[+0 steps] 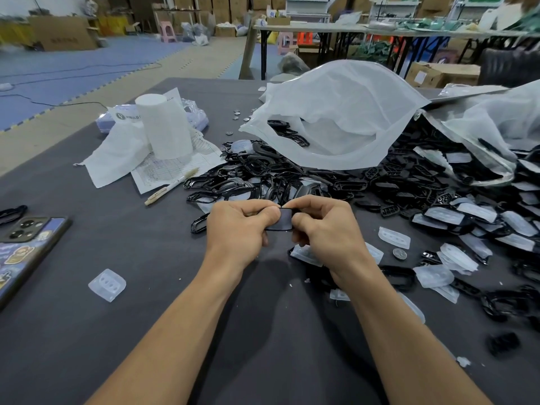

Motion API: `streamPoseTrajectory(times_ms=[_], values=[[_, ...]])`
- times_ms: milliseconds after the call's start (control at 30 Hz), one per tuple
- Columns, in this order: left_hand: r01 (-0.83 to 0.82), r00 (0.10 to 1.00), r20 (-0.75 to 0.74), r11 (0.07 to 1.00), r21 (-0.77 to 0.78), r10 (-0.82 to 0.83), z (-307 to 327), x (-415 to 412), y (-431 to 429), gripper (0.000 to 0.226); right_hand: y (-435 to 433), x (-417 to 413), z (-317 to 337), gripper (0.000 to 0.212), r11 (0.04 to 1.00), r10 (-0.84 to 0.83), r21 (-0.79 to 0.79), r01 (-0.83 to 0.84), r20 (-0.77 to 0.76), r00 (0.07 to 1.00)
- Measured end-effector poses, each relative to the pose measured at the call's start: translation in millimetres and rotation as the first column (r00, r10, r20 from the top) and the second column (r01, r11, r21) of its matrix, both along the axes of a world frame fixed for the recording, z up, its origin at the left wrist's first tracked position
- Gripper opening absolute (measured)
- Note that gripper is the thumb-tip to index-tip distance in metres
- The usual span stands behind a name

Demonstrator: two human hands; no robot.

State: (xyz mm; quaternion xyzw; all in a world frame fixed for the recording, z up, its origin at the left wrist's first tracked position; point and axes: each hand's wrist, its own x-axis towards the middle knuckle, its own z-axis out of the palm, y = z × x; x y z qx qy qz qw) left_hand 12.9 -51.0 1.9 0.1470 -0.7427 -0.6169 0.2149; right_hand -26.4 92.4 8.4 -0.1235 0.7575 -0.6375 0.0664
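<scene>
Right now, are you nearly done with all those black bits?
Not nearly. Done, it seems: the padded frames piled at the right. In hand: the left hand and right hand pinch one black piece. Left to do: the big heap of bare frames, plus loose pads on the table.

Head view, downward (close) over table (87, 331)
</scene>
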Motion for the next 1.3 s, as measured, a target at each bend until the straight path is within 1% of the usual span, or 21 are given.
streamPoseTrajectory(times_ms=[100, 167, 233, 300, 400, 467, 500, 533, 567, 633, 700, 800, 867, 900, 933, 967, 1033, 1100, 1167, 1233, 1300], values=[[0.017, 1.0, -0.004, 1.0, 0.018, -0.017, -1.4, -0.3, -1.2, 0.032, -0.8, 2.8, -2.1, 0.01, 0.995, 0.002, 0.099, 0.007, -0.093, 0.996], [0.047, 0.999, 0.0, 0.999, 0.022, -0.047, -1.7, 0.3, -1.6, 0.029, -2.0, 2.6, -3.0, 0.012, 0.991, -0.029, 0.126, 0.043, -0.114, 0.993], [0.105, 0.994, 0.019, 0.994, 0.035, -0.106, -1.3, 1.7, -1.9, 0.026, -1.7, 0.7, -2.9, 0.021, 0.993, -0.063, 0.096, 0.07, -0.076, 0.995], [0.179, 0.983, 0.031, 0.982, 0.056, -0.181, -0.3, 3.9, -2.4, 0.03, 0.0, -1.7, -2.1, 0.028, 0.993, -0.084, 0.078, 0.087, -0.036, 0.996], [0.245, 0.968, 0.041, 0.967, 0.075, -0.249, 1.0, 6.2, -4.0, 0.037, 2.8, -2.9, -0.9, 0.028, 0.997, -0.07, 0.034, 0.069, 0.032, 0.997], [0.245, 0.967, 0.044, 0.961, 0.126, -0.253, 1.0, 5.9, -4.4, 0.038, 4.0, -3.3, -1.4, 0.025, 0.997, -0.052, 0.05, 0.05, 0.035, 0.998], [0.238, 0.968, 0.048, 0.96, 0.15, -0.247, 0.9, 5.4, -4.1, 0.04, 5.0, -3.0, -1.6, 0.023, 0.995, -0.051, 0.083, 0.05, 0.005, 0.999], [0.227, 0.969, 0.053, 0.959, 0.169, -0.239, 0.9, 5.1, -3.7, 0.04, 6.2, -1.9, -0.8, 0.021, 0.989, -0.052, 0.137, 0.06, -0.062, 0.997], [0.218, 0.971, 0.058, 0.958, 0.185, -0.232, 0.7, 4.6, -3.3, 0.039, 7.4, -0.1, 1.2, 0.024, 0.976, -0.039, 0.207, 0.072, -0.161, 0.986], [0.206, 0.972, 0.067, 0.954, 0.218, -0.225, -1.4, 3.7, -3.4, 0.035, 9.7, 4.6, 5.3, 0.039, 0.937, 0.057, 0.344, 0.064, -0.329, 0.943], [0.197, 0.972, 0.083, 0.952, 0.235, -0.221, -3.9, 3.6, -3.0, 0.03, 10.0, 11.0, 9.0, 0.045, 0.9, 0.133, 0.435, 0.038, -0.356, 0.925], [0.191, 0.971, 0.115, 0.968, 0.165, -0.211, -6.1, 4.8, 3.4, 0.023, 12.0, 14.1, 12.3, 0.04, 0.873, 0.09, 0.477, 0.096, -0.352, 0.931], [0.168, 0.976, 0.109, 0.972, 0.164, -0.187, -5.8, 6.0, 8.1, 0.014, 24.3, 8.9, 16.0, 0.039, 0.852, 0.056, 0.508, 0.125, -0.327, 0.943], [0.138, 0.982, 0.105, 0.978, 0.159, -0.156, -6.5, 6.2, 8.8, 0.017, 35.7, 2.3, 18.8, 0.039, 0.836, 0.034, 0.531, 0.142, -0.307, 0.951], [0.099, 0.988, 0.104, 0.989, 0.106, -0.111, -7.4, 6.4, 8.1, 0.02, 50.2, -6.4, 22.5, 0.039, 0.812, 0.005, 0.559, 0.165, -0.29, 0.957], [0.06, 0.993, 0.106, 0.998, -0.002, -0.06, -7.8, 7.1, 7.3, 0.02, 67.3, -16.9, 26.7, 0.039, 0.78, -0.035, 0.594, 0.198, -0.275, 0.961], [-0.004, 0.994, 0.106, 0.976, -0.216, 0.027, -7.3, 10.1, 7.5, 0.017, 104.5, -39.4, 35.5, 0.038, 0.682, -0.138, 0.675, 0.282, -0.26, 0.956], [-0.042, 0.992, 0.106, 0.957, -0.287, 0.075, -4.9, 12.3, 9.8, 0.016, 136.6, -59.3, 43.9, 0.036, 0.565, -0.229, 0.75, 0.344, -0.258, 0.939], [-0.073, 0.987, 0.111, 0.943, -0.325, 0.115, -4.6, 12.1, 11.4, 0.016, 160.5, -73.7, 48.6, 0.035, 0.487, -0.277, 0.804, 0.343, -0.23, 0.933], [-0.106, 0.983, 0.102, 0.922, -0.371, 0.155, -5.2, 11.3, 11.4, 0.018, 173.4, -81.2, 49.9, 0.042, 0.47, -0.295, 0.827, 0.31, -0.183, 0.938], [-0.148, 0.976, 0.079, 0.886, -0.44, 0.203, -6.2, 10.4, 10.9, 0.02, 172.6, -82.9, 48.8, 0.051, 0.506, -0.276, 0.804, 0.312, -0.191, 0.942]])
